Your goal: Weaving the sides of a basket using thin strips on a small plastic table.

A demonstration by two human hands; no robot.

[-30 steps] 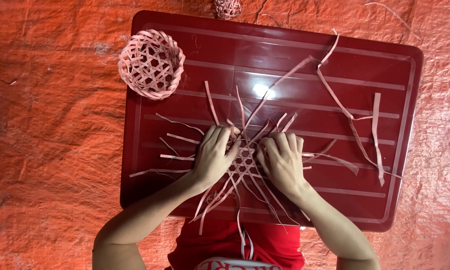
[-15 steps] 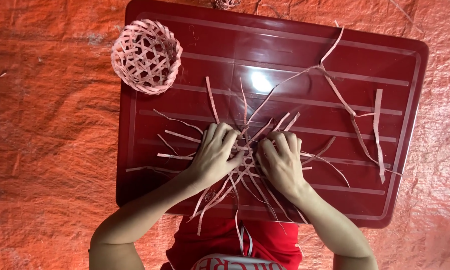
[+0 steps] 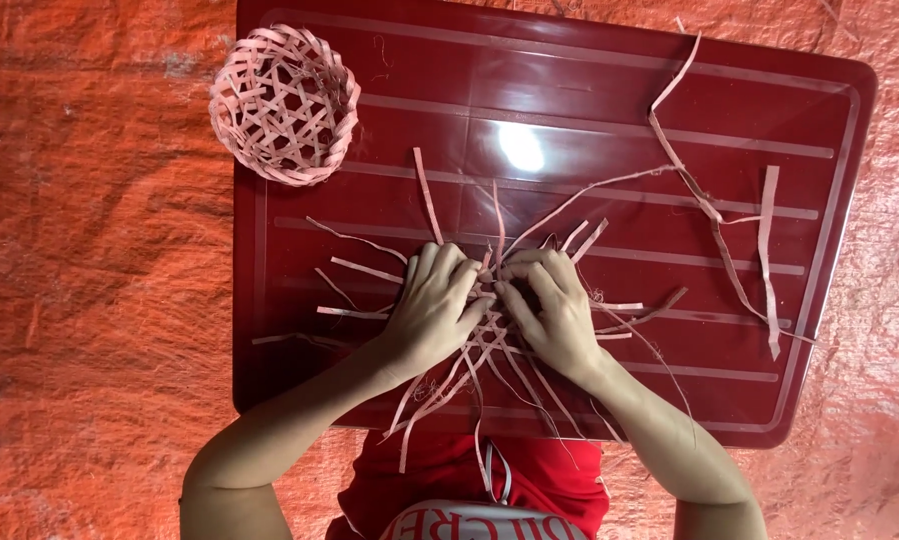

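Left hand (image 3: 431,310), right hand (image 3: 549,308) pinching woven strips (image 3: 484,335) on desk (image 3: 589,90); basket (image 3: 285,104) at far-left corner.

A finished pink woven basket (image 3: 285,103) sits at the dark red tray's (image 3: 589,90) far left corner. Loose pink strips (image 3: 769,255), seemingly spare, lie right, over orange tarpaulin (image 3: 89,300).

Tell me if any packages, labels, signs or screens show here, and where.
No packages, labels, signs or screens.
Only print in view: pale lettering on the person's red shirt, bottom edge, below the left hand and right hand working pink strips on the dark red tray.
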